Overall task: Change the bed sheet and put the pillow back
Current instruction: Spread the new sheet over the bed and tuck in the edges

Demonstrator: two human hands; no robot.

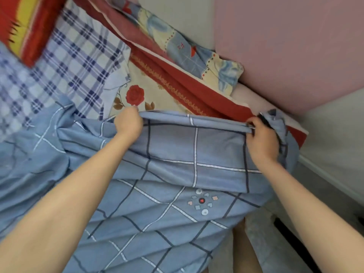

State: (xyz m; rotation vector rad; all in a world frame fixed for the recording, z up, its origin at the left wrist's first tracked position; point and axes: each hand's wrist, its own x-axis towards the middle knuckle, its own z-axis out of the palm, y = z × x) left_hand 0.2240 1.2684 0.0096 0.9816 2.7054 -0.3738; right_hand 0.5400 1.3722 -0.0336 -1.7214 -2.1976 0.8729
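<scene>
A blue sheet with a white and dark grid [177,194] fills the lower half of the view, bunched over the bed. My left hand [128,124] grips its folded top edge near the middle. My right hand [262,138] grips the same edge near the right corner, where the cloth hangs in a loose bundle. Beyond the edge lies a cream sheet with red roses and a red border [157,91]. A pillow in a blue and cream patterned case [197,54] leans against the wall at the back.
A blue and white checked cloth [65,64] lies at the back left, with a red and yellow cloth [25,26] beyond it. A pink headboard panel [295,46] stands at the right. Grey floor and a white skirting [325,178] run along the bed's right side.
</scene>
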